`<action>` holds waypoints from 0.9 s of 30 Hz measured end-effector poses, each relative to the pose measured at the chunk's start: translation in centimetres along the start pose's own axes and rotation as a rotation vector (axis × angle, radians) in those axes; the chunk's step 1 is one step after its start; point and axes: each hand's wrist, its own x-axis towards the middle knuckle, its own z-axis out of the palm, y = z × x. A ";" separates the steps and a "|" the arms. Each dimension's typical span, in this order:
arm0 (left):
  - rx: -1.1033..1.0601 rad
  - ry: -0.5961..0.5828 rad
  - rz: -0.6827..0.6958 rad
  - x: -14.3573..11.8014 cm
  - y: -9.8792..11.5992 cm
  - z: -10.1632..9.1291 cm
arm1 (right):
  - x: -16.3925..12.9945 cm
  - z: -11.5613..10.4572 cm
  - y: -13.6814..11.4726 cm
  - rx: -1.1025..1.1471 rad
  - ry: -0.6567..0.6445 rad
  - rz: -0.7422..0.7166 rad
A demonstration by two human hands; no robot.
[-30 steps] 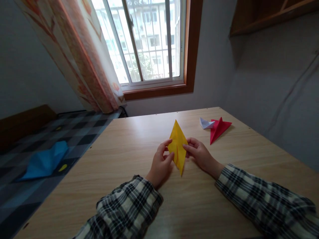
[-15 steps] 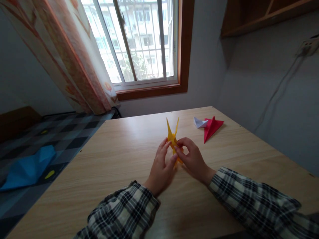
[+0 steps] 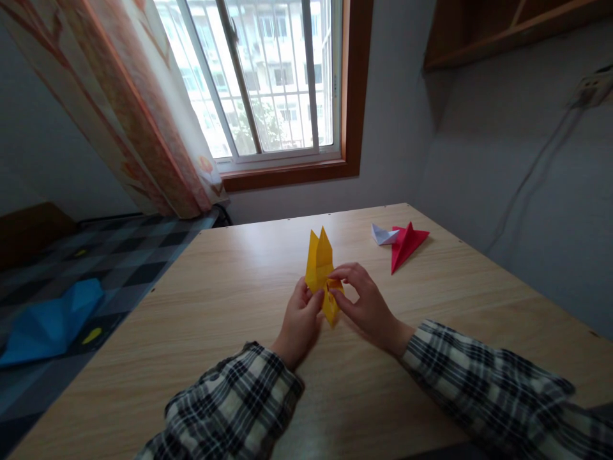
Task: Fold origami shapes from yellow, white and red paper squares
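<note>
A folded yellow origami paper (image 3: 319,260) is held up above the table, with two pointed flaps at the top and a narrower point hanging at the bottom. My left hand (image 3: 300,321) grips its left side, thumb in front and the other fingers partly hidden behind. On the right side, my right hand (image 3: 366,305) pinches a small folded part of the same paper between thumb and fingers. Some creases near the fingertips are too small to make out.
Farther back on the wooden table (image 3: 230,300) lie a white paper boat (image 3: 384,235) and a red paper plane (image 3: 408,244), touching or overlapping. To the left, a large blue folded paper (image 3: 52,322) rests on a checked bedspread (image 3: 138,255). A window (image 3: 272,83) is ahead.
The yellow paper has turned, so its broad flaps now face me instead of showing as thin spikes. My left hand has shifted slightly left with it; the right hand keeps its pinch.
</note>
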 end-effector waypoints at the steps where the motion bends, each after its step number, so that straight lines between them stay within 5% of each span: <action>1: -0.016 0.006 -0.006 0.0 -0.1 0.0 | 0.0 0.0 0.1 -0.056 0.035 -0.001; 12: -0.155 -0.045 -0.079 0.3 -0.9 -0.4 | -0.1 -0.9 1.1 -0.181 -0.031 -0.005; 27: -0.206 -0.046 -0.094 0.4 -1.3 -0.9 | -0.1 -1.2 1.1 -0.003 -0.074 0.178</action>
